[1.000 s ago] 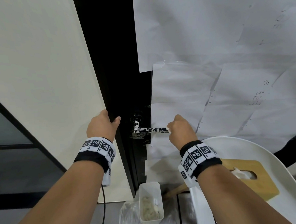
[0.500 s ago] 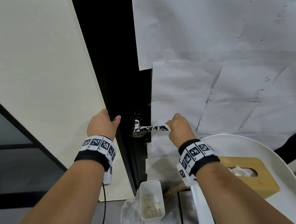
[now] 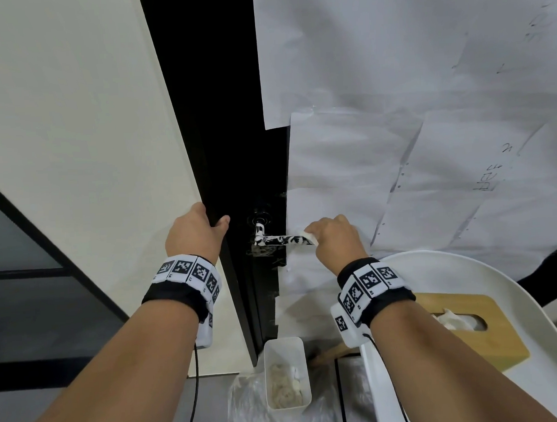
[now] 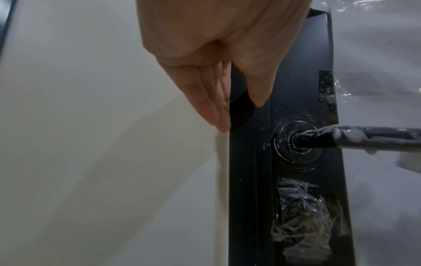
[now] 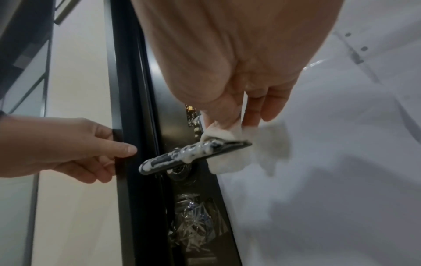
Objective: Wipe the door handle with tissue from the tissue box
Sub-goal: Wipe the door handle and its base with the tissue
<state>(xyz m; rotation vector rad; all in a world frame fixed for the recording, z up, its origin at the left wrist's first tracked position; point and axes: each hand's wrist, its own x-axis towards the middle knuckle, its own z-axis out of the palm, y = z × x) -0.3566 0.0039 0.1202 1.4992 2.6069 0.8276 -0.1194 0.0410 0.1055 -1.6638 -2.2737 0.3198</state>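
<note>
A black door handle (image 3: 277, 240), smeared with white foam, sticks out to the right from the dark door edge (image 3: 237, 180). My right hand (image 3: 318, 233) pinches a white tissue (image 3: 306, 238) against the handle's free end. In the right wrist view the tissue (image 5: 227, 134) lies on top of the handle (image 5: 193, 155), thumb and fingers pinching it. My left hand (image 3: 208, 222) grips the door edge left of the handle, thumb (image 4: 257, 86) on the black face, fingers (image 4: 212, 100) on the far side. The wooden tissue box (image 3: 470, 326) sits at lower right.
The tissue box rests on a white curved chair seat (image 3: 516, 282) close to my right forearm. A white bin (image 3: 287, 371) holding used tissues stands on the floor below the handle, on clear plastic. White paper sheets (image 3: 396, 140) cover the door. A cream wall (image 3: 72, 124) is to the left.
My right hand has slid the tissue a little to the left along the handle. My left hand keeps its hold on the door edge.
</note>
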